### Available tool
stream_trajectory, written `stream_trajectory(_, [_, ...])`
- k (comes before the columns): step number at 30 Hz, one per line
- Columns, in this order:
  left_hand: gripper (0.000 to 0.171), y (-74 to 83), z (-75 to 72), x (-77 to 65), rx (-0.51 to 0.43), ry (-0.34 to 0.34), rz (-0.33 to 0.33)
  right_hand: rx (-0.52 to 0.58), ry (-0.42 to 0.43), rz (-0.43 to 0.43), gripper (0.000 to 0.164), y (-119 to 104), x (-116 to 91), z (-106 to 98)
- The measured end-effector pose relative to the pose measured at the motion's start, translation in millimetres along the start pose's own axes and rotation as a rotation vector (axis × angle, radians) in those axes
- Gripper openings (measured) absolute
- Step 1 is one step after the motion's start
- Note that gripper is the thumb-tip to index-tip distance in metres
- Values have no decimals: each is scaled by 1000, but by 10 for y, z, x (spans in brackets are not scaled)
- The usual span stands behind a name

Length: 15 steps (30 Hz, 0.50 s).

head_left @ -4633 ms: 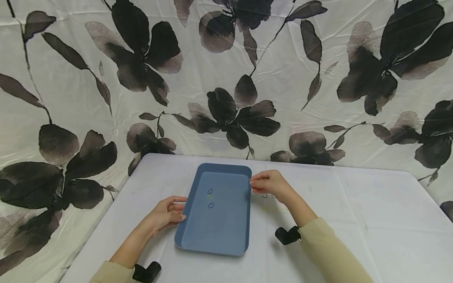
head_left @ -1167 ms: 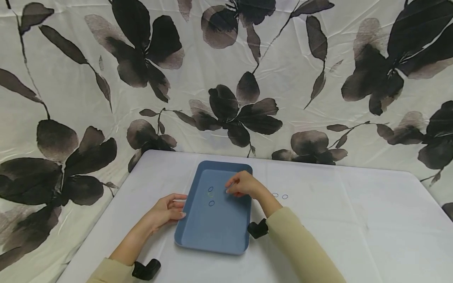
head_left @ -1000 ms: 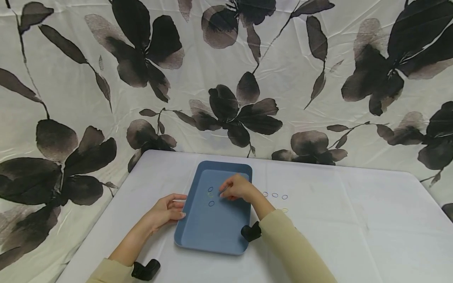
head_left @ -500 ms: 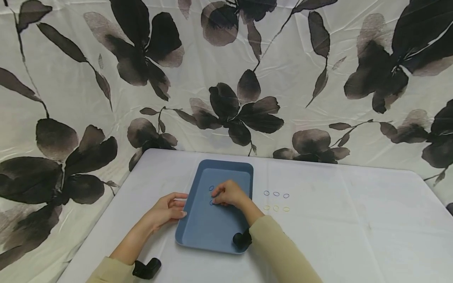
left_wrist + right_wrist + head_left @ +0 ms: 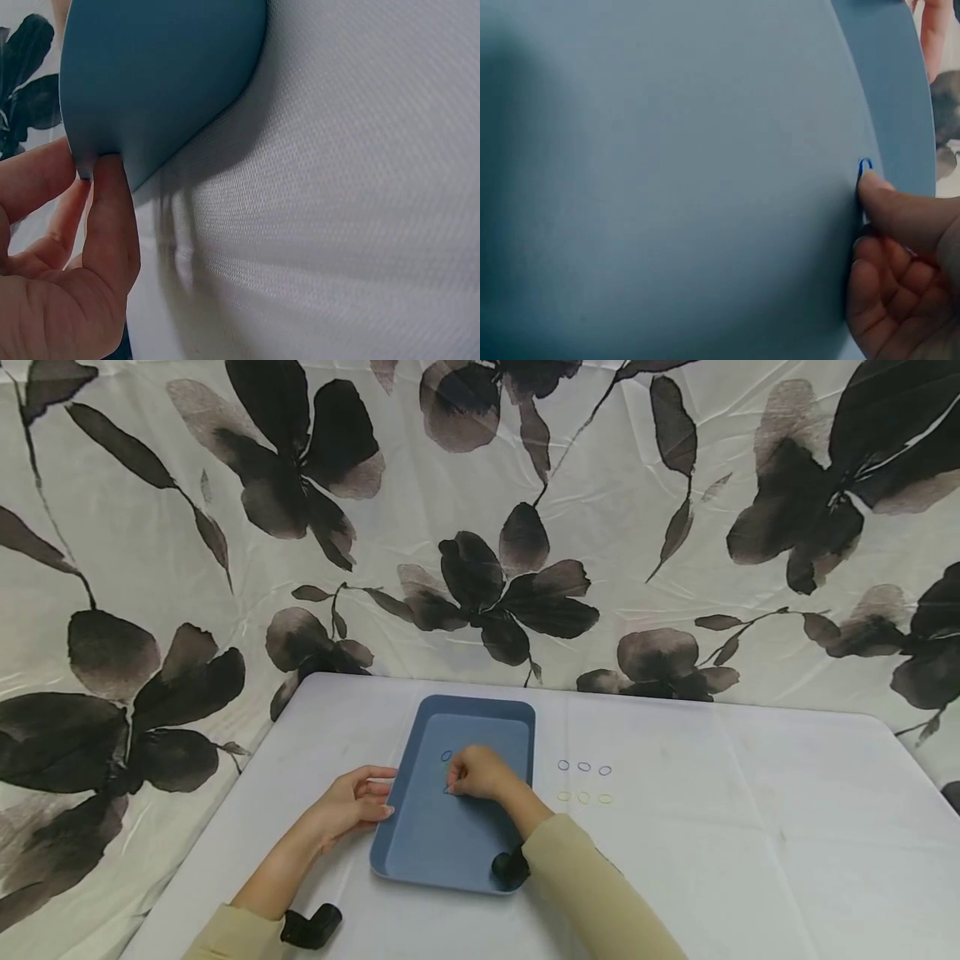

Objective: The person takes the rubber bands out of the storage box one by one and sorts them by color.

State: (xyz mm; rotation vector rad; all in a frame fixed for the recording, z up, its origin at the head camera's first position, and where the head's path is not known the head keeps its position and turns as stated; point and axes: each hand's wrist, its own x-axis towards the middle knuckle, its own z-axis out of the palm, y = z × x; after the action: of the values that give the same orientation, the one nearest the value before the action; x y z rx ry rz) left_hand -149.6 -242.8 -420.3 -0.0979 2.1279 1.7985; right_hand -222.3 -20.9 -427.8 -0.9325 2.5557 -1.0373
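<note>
A blue rectangular tray lies on the white table, and my left hand grips its left edge. In the left wrist view the thumb reaches the tray's rim, with other fingers along the edge. My right hand is inside the tray, its thumb and fingertips pinching a thin blue ring. A bit of that ring sticks out past the thumb in the right wrist view. Farther back in the tray lies another blue ring. The right hand covers the spot between the two rings.
Right of the tray, several thin rings lie on the tablecloth in two rows: blue rings behind, yellow rings in front. A floral curtain hangs behind the table. Black wrist devices sit below the forearms.
My right hand has moved from the tray's right edge leftward to the front blue ring, its fingertips drawing together there. The left hand has stayed at the tray's left edge.
</note>
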Motion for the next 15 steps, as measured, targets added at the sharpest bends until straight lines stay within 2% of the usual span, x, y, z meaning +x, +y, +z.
stream_trajectory(5, [63, -20, -2, -28, 10, -8, -4, -3, -55, -2, 12, -12, -26, 17])
stream_trajectory(9, [63, -17, 0, -31, 0, -11, -2, 117, -86, 70, 12, 5, -27, -5])
stream_trajectory(15, [63, 9, 3, -1, 6, -1, 5, 269, -83, 165, 11, -3, -15, -110])
